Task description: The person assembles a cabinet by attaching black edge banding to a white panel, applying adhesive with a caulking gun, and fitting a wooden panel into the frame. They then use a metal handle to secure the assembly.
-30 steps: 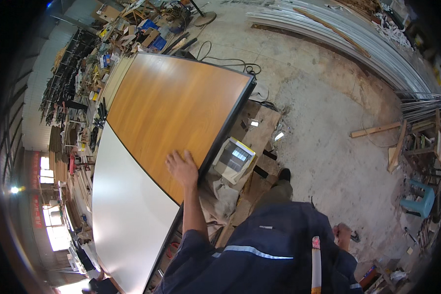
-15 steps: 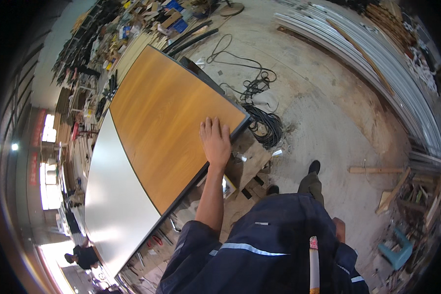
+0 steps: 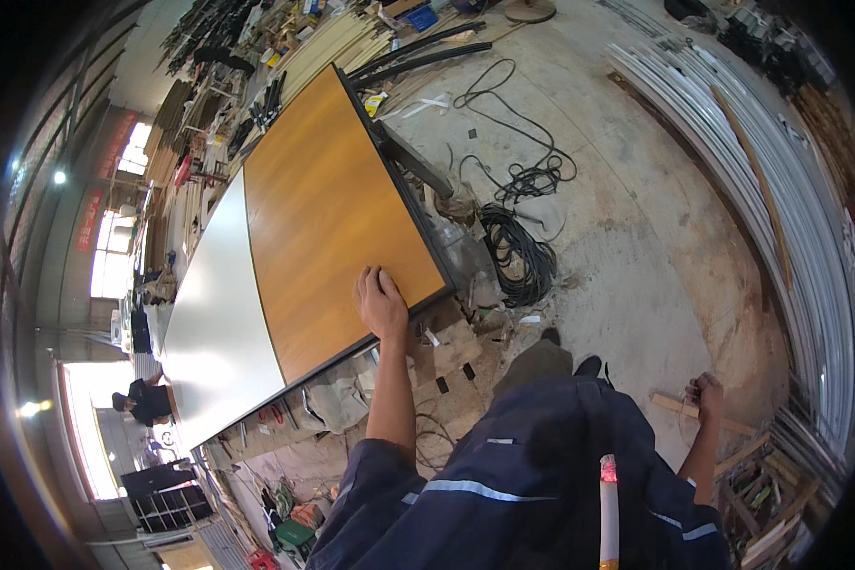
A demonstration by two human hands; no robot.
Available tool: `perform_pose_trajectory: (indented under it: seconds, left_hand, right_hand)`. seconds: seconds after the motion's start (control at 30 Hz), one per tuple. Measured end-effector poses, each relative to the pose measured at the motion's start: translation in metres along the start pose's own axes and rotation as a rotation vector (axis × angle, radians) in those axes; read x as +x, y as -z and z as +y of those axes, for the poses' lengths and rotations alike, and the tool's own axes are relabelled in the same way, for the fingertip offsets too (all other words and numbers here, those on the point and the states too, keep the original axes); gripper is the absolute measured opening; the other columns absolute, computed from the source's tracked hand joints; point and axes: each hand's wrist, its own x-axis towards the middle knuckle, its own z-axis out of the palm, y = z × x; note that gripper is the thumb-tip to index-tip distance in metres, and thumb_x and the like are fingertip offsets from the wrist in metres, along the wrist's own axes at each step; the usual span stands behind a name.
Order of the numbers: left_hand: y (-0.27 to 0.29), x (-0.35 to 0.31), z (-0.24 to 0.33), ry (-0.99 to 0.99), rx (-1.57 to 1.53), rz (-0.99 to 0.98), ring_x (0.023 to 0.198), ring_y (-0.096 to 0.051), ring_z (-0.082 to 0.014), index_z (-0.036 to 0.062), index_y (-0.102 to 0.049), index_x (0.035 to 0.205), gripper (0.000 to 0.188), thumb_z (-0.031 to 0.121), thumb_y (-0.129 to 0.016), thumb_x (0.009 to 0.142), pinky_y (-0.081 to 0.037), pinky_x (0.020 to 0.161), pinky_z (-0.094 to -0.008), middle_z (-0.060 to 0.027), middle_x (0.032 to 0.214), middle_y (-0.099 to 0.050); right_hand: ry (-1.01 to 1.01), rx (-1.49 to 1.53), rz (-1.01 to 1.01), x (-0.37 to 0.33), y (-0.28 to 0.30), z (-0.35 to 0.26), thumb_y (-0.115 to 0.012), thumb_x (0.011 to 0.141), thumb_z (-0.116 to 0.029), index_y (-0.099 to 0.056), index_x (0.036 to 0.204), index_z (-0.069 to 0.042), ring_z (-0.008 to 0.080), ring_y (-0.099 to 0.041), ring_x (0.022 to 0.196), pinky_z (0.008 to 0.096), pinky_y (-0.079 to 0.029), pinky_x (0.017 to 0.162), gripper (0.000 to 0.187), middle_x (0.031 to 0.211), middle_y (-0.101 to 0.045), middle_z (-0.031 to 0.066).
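Observation:
A long panel, orange wood-grain (image 3: pixel 328 223) at one end and white (image 3: pixel 220 323) at the other, lies flat with a dark rim. My left hand (image 3: pixel 382 302) rests on the wood-grain face beside the near edge, its fingers laid on the surface and not wrapped round anything I can see. Away from the panel, my right hand (image 3: pixel 704 392) hangs low on the right with its fingers curled in; nothing shows in it. A cigarette (image 3: pixel 609 513) with a glowing tip juts up at the lower edge, touched by neither hand.
Coiled black cable (image 3: pixel 518 256) lies on the floor by the panel's corner. Long silvery metal profiles (image 3: pixel 731 142) are stacked at the right. A wooden strip (image 3: pixel 674 407) and scrap wood lie at lower right. Another person (image 3: pixel 147 401) stands at the panel's far left end.
The view has turned and shifted. My left hand now lies lower in the picture, still on the wood-grain face, with fingers closer together. My right hand has swung out into fuller view.

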Motion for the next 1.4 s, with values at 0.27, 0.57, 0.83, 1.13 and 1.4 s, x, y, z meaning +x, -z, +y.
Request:
perform_pose_trajectory:
  seconds: [0.27, 0.57, 0.83, 1.13, 1.4]
  left_hand:
    - [0.001, 0.005, 0.009, 0.078, 0.058, 0.009, 0.125, -0.054, -0.0374, 0.0007, -0.067, 0.119, 0.031, 0.023, -0.053, 0.102, -0.043, 0.106, -0.0458, -0.0179, 0.130, -0.064]
    - [-0.007, 0.010, 0.015, 0.251, 0.152, 0.048, 0.126, -0.053, -0.0390, -0.0006, -0.066, 0.121, 0.032, 0.023, -0.054, 0.102, -0.043, 0.105, -0.0467, -0.0202, 0.131, -0.062]
    - [-0.033, 0.010, 0.069, 0.500, 0.321, 0.005, 0.139, -0.041, -0.0424, 0.0006, -0.056, 0.138, 0.047, 0.033, -0.051, 0.104, -0.034, 0.114, -0.0489, -0.0229, 0.148, -0.048]
    - [-0.070, 0.013, 0.169, 0.681, 0.428, -0.055, 0.145, -0.032, -0.0441, -0.0018, -0.045, 0.147, 0.057, 0.037, -0.048, 0.105, -0.027, 0.119, -0.0504, -0.0267, 0.154, -0.039]
    - [-0.101, 0.025, 0.185, 0.687, 0.628, -0.169, 0.147, -0.026, -0.0466, -0.0087, -0.030, 0.152, 0.083, 0.049, -0.057, 0.098, -0.022, 0.120, -0.0521, -0.0308, 0.157, -0.031]
  right_hand:
    - [-0.045, -0.137, -0.173, 0.074, -0.081, -0.080, -0.056, 0.094, -0.020, -0.063, 0.101, -0.009, 0.0191, -0.068, 0.071, 0.0338, -0.055, 0.062, 0.015, 0.091, -0.069, 0.0064]
    - [0.079, -0.440, -0.311, 0.130, -0.088, -0.147, -0.057, 0.090, -0.010, -0.066, 0.093, -0.004, 0.0219, -0.068, 0.064, 0.0360, -0.056, 0.056, 0.011, 0.085, -0.070, 0.0126]
    - [-0.102, -0.427, -0.382, 0.254, -0.127, -0.273, -0.058, 0.092, -0.012, -0.064, 0.101, -0.004, 0.0225, -0.068, 0.062, 0.0360, -0.056, 0.055, 0.014, 0.083, -0.069, 0.0119]
    - [-0.040, -0.539, -0.603, 0.350, -0.227, -0.429, -0.058, 0.094, -0.018, -0.064, 0.099, -0.005, 0.0197, -0.070, 0.071, 0.0340, -0.056, 0.059, 0.015, 0.088, -0.069, 0.0092]
    - [-0.089, -0.670, -0.580, 0.454, -0.211, -0.481, -0.055, 0.092, -0.014, -0.064, 0.097, -0.004, 0.0212, -0.070, 0.069, 0.0338, -0.055, 0.056, 0.014, 0.087, -0.069, 0.0101]
